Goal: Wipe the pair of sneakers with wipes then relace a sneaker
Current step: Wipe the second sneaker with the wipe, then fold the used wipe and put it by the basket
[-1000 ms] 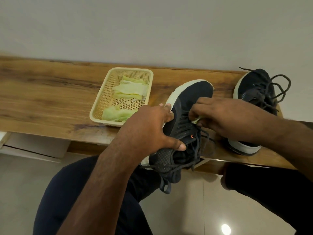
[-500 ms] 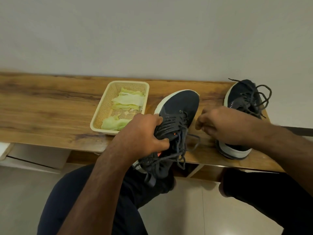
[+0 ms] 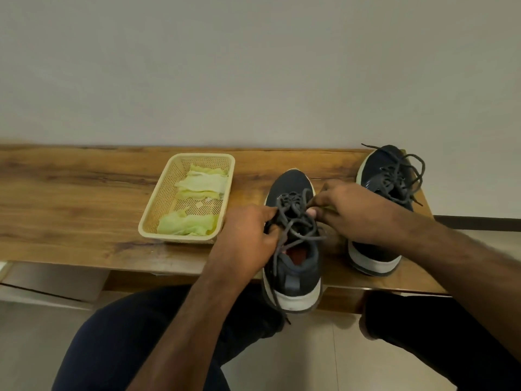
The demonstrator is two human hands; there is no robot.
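A dark sneaker [image 3: 290, 183] with a white sole stands upright on the wooden bench [image 3: 70, 193], toe to the wall, heel over the front edge. Its grey laces [image 3: 296, 224] lie loose across the tongue. My left hand [image 3: 245, 235] grips the sneaker's left side at the eyelets. My right hand [image 3: 352, 213] pinches a lace at the sneaker's upper right, and a bit of pale green wipe shows under its fingers. The second sneaker [image 3: 377, 167] stands to the right, partly behind my right hand, laces untied.
A cream plastic basket [image 3: 158, 210] with crumpled green wipes [image 3: 203, 182] sits on the bench left of the sneaker. The wall runs right behind the bench. My knees in dark trousers are below the bench edge, over a tiled floor.
The near sneaker was tilted on its side in my left hand and now stands upright on the bench. My right hand moved onto its laces.
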